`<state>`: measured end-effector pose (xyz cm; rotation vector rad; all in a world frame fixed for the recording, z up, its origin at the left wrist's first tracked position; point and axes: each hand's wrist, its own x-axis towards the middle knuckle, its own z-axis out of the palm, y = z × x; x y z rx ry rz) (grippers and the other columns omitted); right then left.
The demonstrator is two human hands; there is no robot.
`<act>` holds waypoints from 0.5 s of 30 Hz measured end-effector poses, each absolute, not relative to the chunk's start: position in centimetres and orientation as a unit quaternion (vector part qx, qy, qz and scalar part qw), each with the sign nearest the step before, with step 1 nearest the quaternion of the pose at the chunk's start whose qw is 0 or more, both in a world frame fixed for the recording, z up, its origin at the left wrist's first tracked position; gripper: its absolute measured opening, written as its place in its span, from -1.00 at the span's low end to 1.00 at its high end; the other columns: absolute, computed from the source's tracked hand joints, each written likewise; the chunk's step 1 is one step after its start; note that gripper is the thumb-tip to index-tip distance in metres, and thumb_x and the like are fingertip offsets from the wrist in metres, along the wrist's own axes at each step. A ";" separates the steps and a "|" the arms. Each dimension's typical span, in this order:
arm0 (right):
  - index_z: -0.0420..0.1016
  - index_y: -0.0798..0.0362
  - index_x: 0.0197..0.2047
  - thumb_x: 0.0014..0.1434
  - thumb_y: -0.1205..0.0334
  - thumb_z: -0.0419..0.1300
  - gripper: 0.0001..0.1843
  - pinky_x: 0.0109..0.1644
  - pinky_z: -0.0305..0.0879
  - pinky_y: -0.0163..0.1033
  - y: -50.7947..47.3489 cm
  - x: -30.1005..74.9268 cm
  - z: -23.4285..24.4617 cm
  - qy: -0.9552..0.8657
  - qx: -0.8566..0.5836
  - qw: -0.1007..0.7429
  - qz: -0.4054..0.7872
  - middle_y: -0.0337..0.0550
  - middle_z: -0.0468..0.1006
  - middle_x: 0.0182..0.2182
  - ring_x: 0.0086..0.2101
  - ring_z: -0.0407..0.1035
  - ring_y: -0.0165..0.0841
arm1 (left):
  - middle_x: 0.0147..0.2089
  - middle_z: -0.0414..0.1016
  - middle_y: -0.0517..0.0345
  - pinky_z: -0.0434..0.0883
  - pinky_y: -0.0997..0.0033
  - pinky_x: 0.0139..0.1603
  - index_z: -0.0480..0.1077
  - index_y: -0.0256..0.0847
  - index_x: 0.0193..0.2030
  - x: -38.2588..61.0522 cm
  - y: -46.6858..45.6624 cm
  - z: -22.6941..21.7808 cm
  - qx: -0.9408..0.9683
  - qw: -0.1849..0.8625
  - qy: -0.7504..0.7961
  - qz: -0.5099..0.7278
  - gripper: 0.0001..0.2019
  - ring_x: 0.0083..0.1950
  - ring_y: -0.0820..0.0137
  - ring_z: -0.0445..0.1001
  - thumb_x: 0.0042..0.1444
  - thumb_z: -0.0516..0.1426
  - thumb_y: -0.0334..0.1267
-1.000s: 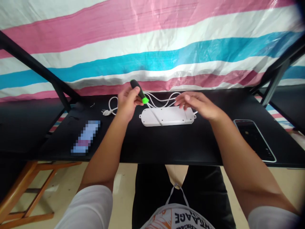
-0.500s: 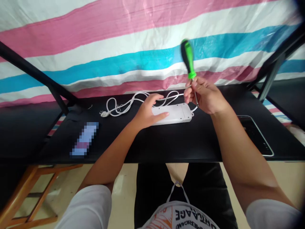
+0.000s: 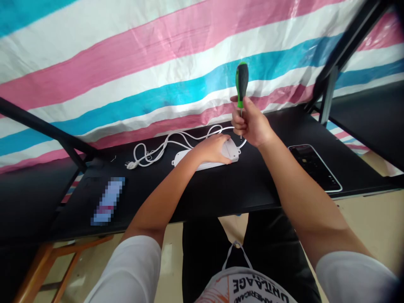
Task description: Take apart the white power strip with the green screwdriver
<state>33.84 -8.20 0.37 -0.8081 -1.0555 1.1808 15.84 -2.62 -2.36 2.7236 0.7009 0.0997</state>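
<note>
A white power strip (image 3: 181, 157) lies on the black table, its flat side with small screws facing up. My left hand (image 3: 212, 149) grips it across its width near the right end, thumb on the near edge and fingers over the far edge. Above that end, my right hand (image 3: 254, 126) holds a screwdriver (image 3: 242, 84) by its shank, just under the green and black handle. The handle points up and the tip points down, apart from the strip. A white cord (image 3: 165, 145) runs in loose loops behind the strip to a plug (image 3: 130, 165).
A blurred-out phone-shaped item (image 3: 109, 201) lies at the left of the table (image 3: 227, 189). To the right is a tablet (image 3: 315, 166) with a dark screen. Black frame bars (image 3: 328, 97) rise at both sides, before a striped plastic sheet (image 3: 151, 63). A wooden stool (image 3: 65, 269) stands lower left.
My left hand has slid rightward along the power strip and closed round its right part. My right hand has turned the screwdriver more upright and brought it left. The view has tilted.
</note>
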 end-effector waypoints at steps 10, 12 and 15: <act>0.31 -0.16 -0.09 0.21 -0.54 0.22 -0.37 -0.59 -0.18 -0.24 -8.8 32.6 0.7 -0.475 -0.363 0.617 0.512 -0.40 0.22 -0.54 -0.60 0.01 -0.45 | 0.42 0.37 -0.24 0.45 -0.08 0.37 0.41 -0.20 0.36 16.1 -2.6 -3.0 0.961 0.183 0.201 0.044 -0.20 0.37 -0.13 0.46 -0.04 0.40 -0.03; 0.31 -0.14 -0.13 0.21 -0.50 0.23 -0.40 -0.59 -0.18 -0.25 -8.8 32.2 0.6 -0.470 -0.358 0.614 0.523 -0.39 0.23 -0.53 -0.60 -0.02 -0.46 | 0.44 0.36 -0.23 0.44 -0.08 0.38 0.38 -0.18 0.41 15.8 -2.4 -3.1 0.961 0.188 0.194 0.049 -0.17 0.40 -0.12 0.43 -0.02 0.39 -0.02; 0.30 -0.11 -0.21 0.22 -0.47 0.23 -0.42 -0.60 -0.19 -0.24 -8.6 31.9 0.2 -0.460 -0.337 0.616 0.544 -0.37 0.23 -0.52 -0.61 -0.05 -0.47 | 0.44 0.36 -0.22 0.44 -0.09 0.38 0.37 -0.16 0.43 15.5 -2.3 -3.2 0.961 0.193 0.193 0.049 -0.16 0.41 -0.12 0.41 -0.02 0.40 -0.03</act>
